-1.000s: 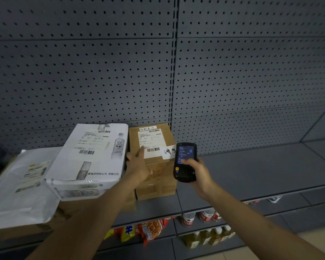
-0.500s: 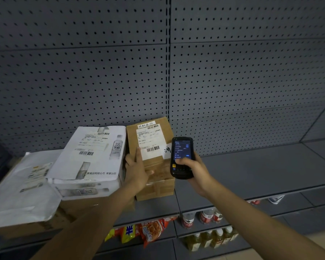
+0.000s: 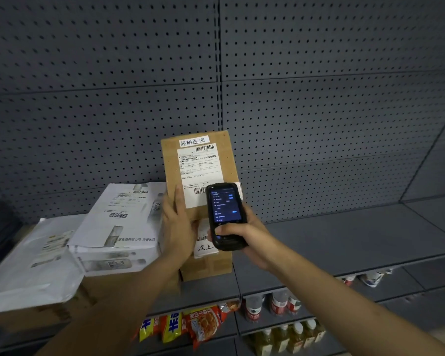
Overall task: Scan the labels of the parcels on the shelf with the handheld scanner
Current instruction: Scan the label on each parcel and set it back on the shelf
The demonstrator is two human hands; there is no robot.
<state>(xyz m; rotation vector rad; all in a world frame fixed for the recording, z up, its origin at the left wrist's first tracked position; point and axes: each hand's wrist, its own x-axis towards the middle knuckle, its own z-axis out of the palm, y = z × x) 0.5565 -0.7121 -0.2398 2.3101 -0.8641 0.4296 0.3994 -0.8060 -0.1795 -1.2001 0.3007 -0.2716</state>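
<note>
Box: a brown box (image 3: 198, 176) stands upright at the centre of the frame, tipped back toward the pegboard (image 3: 319, 98), with its lower end resting on a second brown box (image 3: 208, 265) on the shelf (image 3: 344, 240).
Label: a white label (image 3: 199, 173) faces the camera on the box front; one barcode sits at its top, another at its lower edge, just left of the scanner.
Left hand: the left hand (image 3: 177, 227) lies flat on the box's lower left edge, fingers (image 3: 179, 199) stretched upward and touching the label's left margin; it steadies the box without closing round it.
Right hand: the right hand (image 3: 244, 237) is wrapped round the lower half of the scanner (image 3: 225, 215), thumb across the keypad.
Scanner: black, screen lit, upright in front of the box's lower right, covering the label's lower right corner.
Other parcels: a white carton (image 3: 118, 224) lies left of centre, just beside the left hand; a white mailer (image 3: 31, 263) lies at the lower left.
</note>
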